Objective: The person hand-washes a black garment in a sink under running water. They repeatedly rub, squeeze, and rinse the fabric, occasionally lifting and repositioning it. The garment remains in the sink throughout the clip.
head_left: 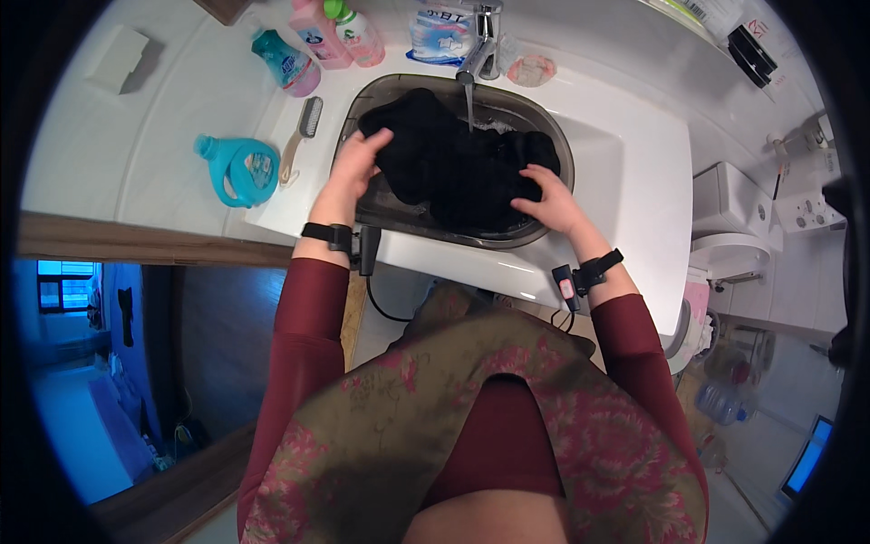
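A dark, bundled black cloth (444, 163), wet-looking and of a kind I cannot make out, fills most of a grey translucent basin (560, 122). The basin sits in the white sink. From the faucet (480, 56) a stream of water runs down onto the cloth's far side. My left hand (361, 163) grips the cloth at its left edge, thumb on top and the other fingers partly hidden. On the right side my right hand (551, 201) touches the cloth, with thumb and fingers spread apart.
Left of the basin are a brush (302, 136) and a teal detergent jug (243, 170). Further back stand a purple-and-teal bottle (288, 65), two pink bottles and a blue-white packet (440, 36). A pinkish soap-like piece (531, 70) lies right of the faucet. A toilet (732, 254) stands right.
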`<state>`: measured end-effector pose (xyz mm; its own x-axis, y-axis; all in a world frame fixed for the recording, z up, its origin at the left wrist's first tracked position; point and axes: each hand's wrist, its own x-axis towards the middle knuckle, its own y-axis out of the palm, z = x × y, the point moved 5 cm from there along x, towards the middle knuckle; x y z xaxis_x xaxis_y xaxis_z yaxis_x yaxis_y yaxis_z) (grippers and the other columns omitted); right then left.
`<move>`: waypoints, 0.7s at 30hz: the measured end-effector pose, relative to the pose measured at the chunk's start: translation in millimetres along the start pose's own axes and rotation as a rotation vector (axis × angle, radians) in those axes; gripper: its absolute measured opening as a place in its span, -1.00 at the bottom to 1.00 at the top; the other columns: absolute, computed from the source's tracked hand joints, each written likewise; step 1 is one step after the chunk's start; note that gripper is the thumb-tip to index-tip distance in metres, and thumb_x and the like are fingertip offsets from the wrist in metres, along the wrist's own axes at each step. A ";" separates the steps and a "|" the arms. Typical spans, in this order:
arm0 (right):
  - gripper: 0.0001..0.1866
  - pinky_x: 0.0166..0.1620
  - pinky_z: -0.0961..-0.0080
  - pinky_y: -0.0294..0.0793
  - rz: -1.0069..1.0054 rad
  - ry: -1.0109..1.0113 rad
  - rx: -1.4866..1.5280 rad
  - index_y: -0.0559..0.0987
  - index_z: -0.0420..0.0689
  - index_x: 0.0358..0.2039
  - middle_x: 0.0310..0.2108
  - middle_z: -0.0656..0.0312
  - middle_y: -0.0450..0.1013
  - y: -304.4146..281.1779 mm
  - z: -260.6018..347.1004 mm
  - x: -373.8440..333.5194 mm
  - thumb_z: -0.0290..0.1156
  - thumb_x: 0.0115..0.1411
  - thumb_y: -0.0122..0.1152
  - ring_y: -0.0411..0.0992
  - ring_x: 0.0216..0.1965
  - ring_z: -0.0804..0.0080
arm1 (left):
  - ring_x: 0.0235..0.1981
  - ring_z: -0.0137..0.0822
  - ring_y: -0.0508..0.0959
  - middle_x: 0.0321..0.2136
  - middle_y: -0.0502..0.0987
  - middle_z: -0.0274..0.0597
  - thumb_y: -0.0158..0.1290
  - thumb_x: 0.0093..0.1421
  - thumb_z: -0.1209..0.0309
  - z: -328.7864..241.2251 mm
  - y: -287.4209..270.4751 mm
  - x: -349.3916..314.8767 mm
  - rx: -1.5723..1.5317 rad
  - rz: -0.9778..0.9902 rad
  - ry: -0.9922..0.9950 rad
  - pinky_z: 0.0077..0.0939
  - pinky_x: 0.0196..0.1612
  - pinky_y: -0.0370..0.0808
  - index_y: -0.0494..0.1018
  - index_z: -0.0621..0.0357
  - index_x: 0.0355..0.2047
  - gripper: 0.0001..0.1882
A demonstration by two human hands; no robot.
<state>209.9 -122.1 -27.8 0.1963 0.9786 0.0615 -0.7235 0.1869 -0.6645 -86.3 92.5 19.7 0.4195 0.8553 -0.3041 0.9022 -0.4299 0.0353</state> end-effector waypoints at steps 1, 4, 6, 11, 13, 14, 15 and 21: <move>-0.18 0.34 0.11 0.25 0.066 0.019 -0.082 0.45 -0.03 0.24 0.31 0.02 0.31 7.2 5.3 -0.1 -0.05 -0.03 0.50 0.23 0.34 0.01 | 0.06 -0.22 0.53 0.06 0.54 -0.13 0.32 0.15 0.17 4.0 9.2 5.0 0.214 0.012 0.090 -0.25 0.12 0.45 0.31 0.20 0.24 -0.27; -0.18 0.29 -0.21 0.08 0.075 -0.025 -0.431 0.37 0.13 0.30 0.28 0.15 0.36 32.9 26.8 -11.9 -0.07 0.02 0.46 0.14 0.39 0.07 | 0.28 0.16 0.31 0.23 0.29 0.32 0.47 -0.08 0.13 18.6 28.6 9.6 0.713 -0.140 0.325 -0.15 0.32 0.30 0.03 0.50 0.34 0.17; -0.33 0.27 -0.21 0.11 0.062 0.040 -0.439 0.42 0.11 0.20 0.24 0.19 0.39 37.3 28.0 -7.2 -0.13 0.07 0.42 0.17 0.36 0.06 | 0.37 0.27 0.10 0.32 0.06 0.48 0.50 -0.14 0.14 34.0 35.0 5.5 0.865 -0.137 0.242 -0.12 0.40 0.18 -0.20 0.60 0.38 0.37; -0.61 0.16 -0.36 0.18 0.046 0.171 -0.315 0.49 0.01 -0.02 -0.05 0.20 0.55 16.7 41.9 16.3 -0.25 0.15 0.33 0.41 0.14 0.15 | 0.36 0.23 0.15 0.32 0.12 0.34 0.48 -0.09 0.17 9.7 24.7 -23.7 0.970 -0.305 0.312 -0.11 0.37 0.22 -0.12 0.41 0.41 0.27; -0.69 -0.06 -0.03 0.47 -0.123 0.007 -0.147 0.50 -0.10 -0.15 -0.30 -0.01 0.57 -6.0 73.6 28.9 -0.30 0.13 0.33 0.54 -0.16 -0.06 | 0.35 0.19 0.19 0.32 0.15 0.29 0.47 -0.08 0.20 -6.2 34.6 -41.1 1.034 -0.304 0.469 -0.11 0.37 0.23 -0.08 0.33 0.42 0.22; -0.71 -0.19 0.10 0.53 -0.225 -0.062 -0.075 0.49 -0.17 -0.22 -0.37 -0.09 0.55 -17.1 91.7 34.8 -0.34 0.11 0.34 0.53 -0.25 -0.15 | 0.34 0.16 0.22 0.31 0.18 0.26 0.47 -0.08 0.22 -15.2 44.8 -49.4 1.005 -0.234 0.621 -0.11 0.36 0.23 -0.05 0.29 0.42 0.20; -0.69 -0.20 0.10 0.54 -0.254 -0.069 -0.031 0.51 -0.19 -0.20 -0.35 -0.10 0.56 -27.8 106.1 42.7 -0.36 0.09 0.36 0.53 -0.23 -0.16 | 0.33 0.14 0.25 0.30 0.20 0.23 0.47 -0.08 0.24 -22.4 55.6 -58.7 0.970 -0.163 0.774 -0.11 0.36 0.24 -0.03 0.25 0.42 0.18; -0.64 -0.21 0.29 0.57 -0.237 -0.093 0.283 0.59 -0.23 -0.18 -0.37 -0.08 0.57 -38.2 175.2 60.3 -0.29 0.08 0.41 0.58 -0.28 -0.04 | 0.32 0.05 0.31 0.29 0.30 0.07 0.47 -0.07 0.08 -10.5 106.7 -52.2 0.525 0.012 0.637 0.02 0.35 0.16 -0.23 0.13 0.46 0.32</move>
<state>133.4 -55.1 131.8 0.3293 0.9064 0.2646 -0.8219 0.4131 -0.3921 -10.9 5.0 49.3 0.5482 0.7818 0.2969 0.7988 -0.3844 -0.4627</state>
